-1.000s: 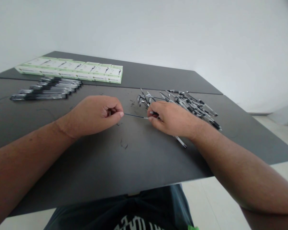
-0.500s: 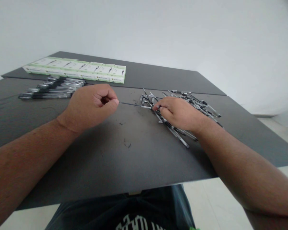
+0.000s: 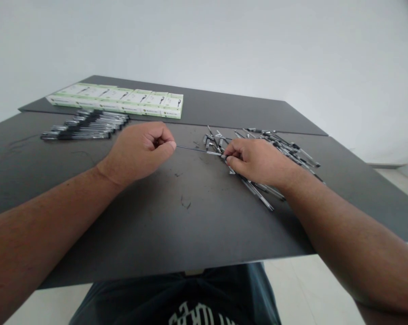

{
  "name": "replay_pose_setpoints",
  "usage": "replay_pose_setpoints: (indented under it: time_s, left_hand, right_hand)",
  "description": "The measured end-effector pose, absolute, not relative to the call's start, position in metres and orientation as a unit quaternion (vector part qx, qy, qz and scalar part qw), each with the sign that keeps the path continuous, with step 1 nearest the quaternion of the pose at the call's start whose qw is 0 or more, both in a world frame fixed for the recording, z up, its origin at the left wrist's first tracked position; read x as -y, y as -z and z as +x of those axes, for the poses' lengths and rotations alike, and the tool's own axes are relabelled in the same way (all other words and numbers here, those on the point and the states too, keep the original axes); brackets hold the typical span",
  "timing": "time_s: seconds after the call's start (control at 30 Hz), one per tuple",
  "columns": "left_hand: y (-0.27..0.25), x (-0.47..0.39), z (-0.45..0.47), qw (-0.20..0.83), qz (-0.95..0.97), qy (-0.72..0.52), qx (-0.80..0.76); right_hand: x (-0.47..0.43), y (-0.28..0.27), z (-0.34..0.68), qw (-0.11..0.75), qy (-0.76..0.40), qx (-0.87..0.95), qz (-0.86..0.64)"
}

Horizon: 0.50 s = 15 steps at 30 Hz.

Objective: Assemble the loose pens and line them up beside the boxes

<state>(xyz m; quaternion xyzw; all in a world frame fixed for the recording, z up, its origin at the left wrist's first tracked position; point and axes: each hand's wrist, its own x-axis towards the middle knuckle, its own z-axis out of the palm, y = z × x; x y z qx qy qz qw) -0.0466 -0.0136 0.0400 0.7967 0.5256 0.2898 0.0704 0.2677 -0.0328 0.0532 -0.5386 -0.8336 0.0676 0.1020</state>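
My left hand (image 3: 144,153) is closed in a pinch on one end of a thin dark pen refill (image 3: 192,148). The refill runs almost level across to the right, above the table, and its far end looks clear. At that end, the thumb and fingers of my right hand (image 3: 253,160) are pinched together, with a small greyish bit showing at the fingertips. Beneath and around my right hand lies a loose heap of clear and black pen parts (image 3: 258,192), partly hidden by the hand.
Several white and green boxes (image 3: 122,108) stand in a row at the back left of the dark table (image 3: 176,225). In front of them lies a row of black-gripped pens (image 3: 91,124). Small dark scraps (image 3: 185,204) lie mid-table. A seam crosses the tabletop.
The whole view has shifted slightly, so everything appears a little farther right. Both hands keep nearly the same pose, with the refill still stretched between them.
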Motion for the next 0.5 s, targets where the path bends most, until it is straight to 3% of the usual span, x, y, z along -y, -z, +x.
replay_pose_setpoints:
  time_s: [0.5]
  left_hand:
    - [-0.0374, 0.0104, -0.0496, 0.077, 0.792, -0.315, -0.517]
  right_hand:
    - [0.0288, -0.0487, 0.2711, 0.13, -0.074, 0.86, -0.488]
